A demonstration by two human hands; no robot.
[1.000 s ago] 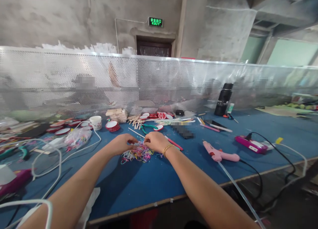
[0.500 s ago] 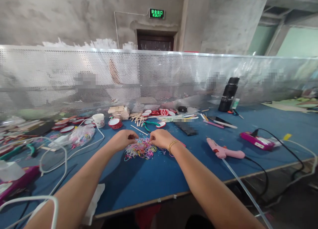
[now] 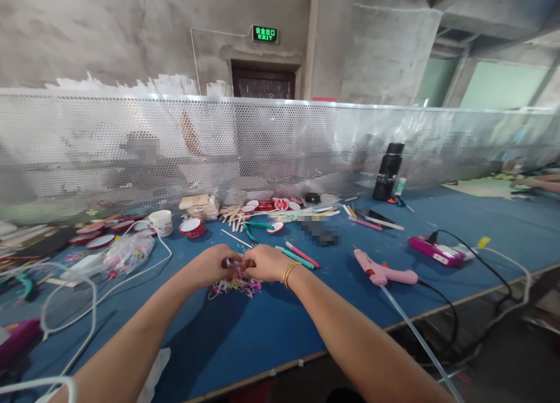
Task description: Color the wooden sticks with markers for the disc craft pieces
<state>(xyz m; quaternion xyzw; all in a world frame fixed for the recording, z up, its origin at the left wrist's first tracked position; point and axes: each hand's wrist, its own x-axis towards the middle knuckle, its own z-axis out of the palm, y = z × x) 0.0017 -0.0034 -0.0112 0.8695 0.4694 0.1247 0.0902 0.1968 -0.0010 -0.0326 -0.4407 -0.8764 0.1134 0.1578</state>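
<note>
A heap of small multicoloured rubber bands (image 3: 240,288) lies on the blue table. Over its far side my left hand (image 3: 215,265) is closed, thumb and fingers curled around some of the bands. My right hand (image 3: 268,262), with a gold bracelet at the wrist, is closed too and pinches at the same bands. The fingertips of both hands nearly meet, and the bands between them are blurred and partly hidden. Close to the right hand lie a red marker (image 3: 303,255) and a teal marker (image 3: 294,257).
Pink glue gun (image 3: 385,270) with a long glue stick lies right, near a purple power strip (image 3: 437,251). Behind are teal pliers (image 3: 251,231), red-and-white lids (image 3: 192,228), a white cup (image 3: 161,223) and a black flask (image 3: 388,172). White cables (image 3: 94,298) loop left. Another person's arm (image 3: 540,182) shows far right.
My hands have come closer together, now with bands between the fingertips. Less of the heap shows. The camera has turned a little right, and the markers are now uncovered.
</note>
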